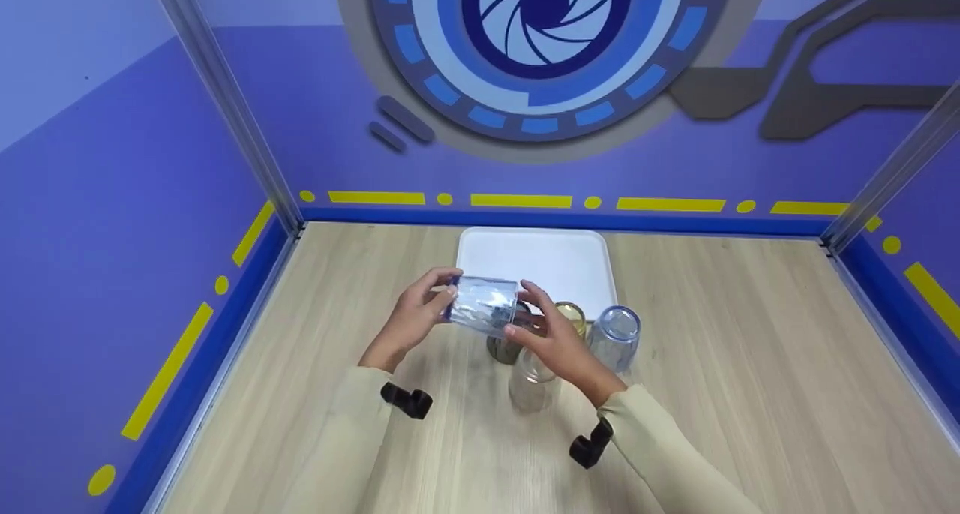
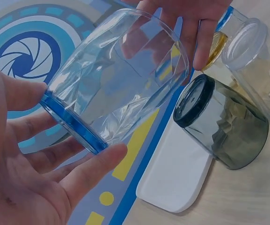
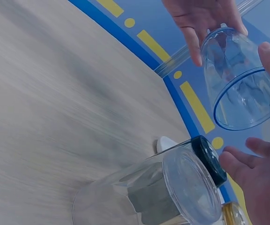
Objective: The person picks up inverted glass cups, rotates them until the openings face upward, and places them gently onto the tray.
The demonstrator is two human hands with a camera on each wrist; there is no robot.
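Fingers (image 2: pixel 95 169) of the left hand (image 1: pixel 411 315) pinched the sideways glass (image 1: pixel 481 304), the right hand (image 1: pixel 559 340) spread loosely at its mouth, apparently a repositioning step needing steady support next.

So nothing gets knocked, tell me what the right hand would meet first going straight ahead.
Most likely the blue-tinted glass, held by the left hand; the right hand points toward its open end, though whether they touch is unclear.
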